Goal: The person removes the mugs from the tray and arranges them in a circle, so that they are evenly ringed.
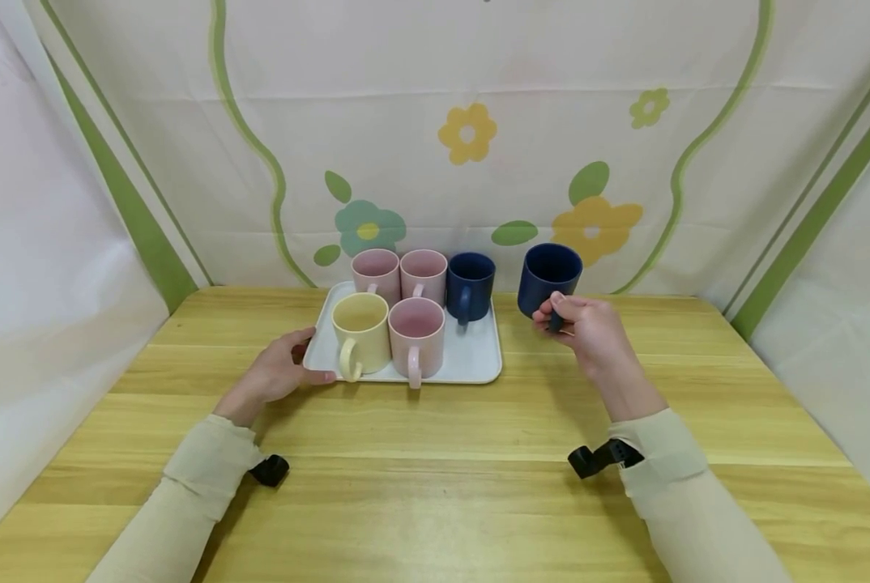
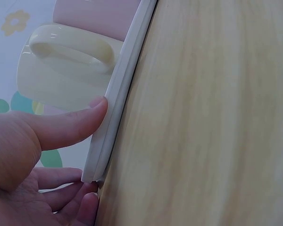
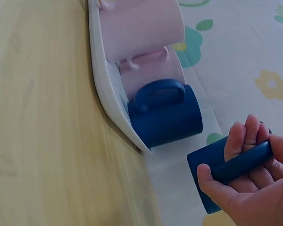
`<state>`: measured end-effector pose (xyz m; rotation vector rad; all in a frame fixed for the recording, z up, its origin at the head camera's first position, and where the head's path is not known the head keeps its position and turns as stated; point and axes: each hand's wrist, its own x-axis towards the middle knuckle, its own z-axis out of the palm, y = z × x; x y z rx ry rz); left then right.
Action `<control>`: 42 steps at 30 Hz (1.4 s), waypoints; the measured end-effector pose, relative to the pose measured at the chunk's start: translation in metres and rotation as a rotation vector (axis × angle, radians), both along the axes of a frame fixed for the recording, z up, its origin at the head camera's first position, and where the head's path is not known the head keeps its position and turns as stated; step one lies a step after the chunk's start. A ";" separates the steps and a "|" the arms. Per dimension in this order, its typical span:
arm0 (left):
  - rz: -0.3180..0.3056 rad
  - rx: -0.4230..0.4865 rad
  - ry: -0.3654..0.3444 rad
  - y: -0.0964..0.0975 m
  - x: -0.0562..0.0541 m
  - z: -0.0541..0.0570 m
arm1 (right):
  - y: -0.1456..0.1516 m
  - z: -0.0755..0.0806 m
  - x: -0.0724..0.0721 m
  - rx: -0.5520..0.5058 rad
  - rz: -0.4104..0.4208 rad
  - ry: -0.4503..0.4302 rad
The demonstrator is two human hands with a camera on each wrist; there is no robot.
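My right hand [image 1: 591, 332] grips a navy blue mug [image 1: 540, 291] by its handle, raised beside the right end of a white tray [image 1: 475, 356]. In the right wrist view its fingers pass through the handle [image 3: 243, 161], the thumb laid along it. My left hand [image 1: 278, 368] holds the tray's left end, thumb against the front rim and fingers curled at the end edge. Standing on the tray are a yellow mug [image 1: 369, 340] and a pink mug [image 1: 431, 344] in front. Behind them are two pink mugs [image 1: 384, 279] and another navy mug [image 1: 471, 283].
The tray stands on a wood-grain table [image 1: 435, 486], near its back edge. A white cloth backdrop [image 1: 406, 65] with printed flowers rises just behind, and pale cloth panels flank both sides. Each wrist carries a black camera [image 1: 588, 461] close over the table.
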<state>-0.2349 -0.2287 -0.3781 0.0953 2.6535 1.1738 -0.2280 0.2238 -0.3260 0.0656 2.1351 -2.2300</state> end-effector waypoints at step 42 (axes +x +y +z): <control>0.008 -0.002 0.010 -0.001 0.000 -0.002 | 0.062 -0.043 -0.036 -0.095 -0.020 -0.123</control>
